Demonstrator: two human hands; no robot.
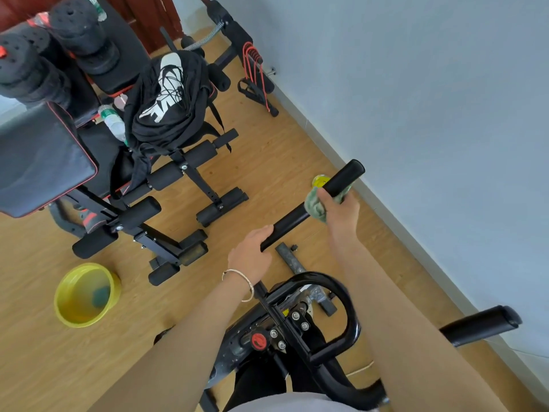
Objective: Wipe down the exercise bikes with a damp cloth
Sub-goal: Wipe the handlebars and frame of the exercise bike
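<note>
Head view: green cloth [315,203] is bunched round the bike's handlebar [289,221] and gripped by the right hand [340,209], just below the foam grip [346,176]. The bar is held by the left hand [251,254], fingers curled over it nearer the stem. Suggested: cloth wrapped fully round, twisted while slid outward over the foam, bar braced by the left hand. Yellow basin [74,286] is set well left of the left hand, for re-wetting.

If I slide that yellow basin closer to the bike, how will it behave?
The yellow basin looks like thin plastic, so it is probably light and a little flexible. It sits flat on the smooth wood floor, so it should slide rather than tip. The green lump inside may sit in water, which could slosh.
</note>
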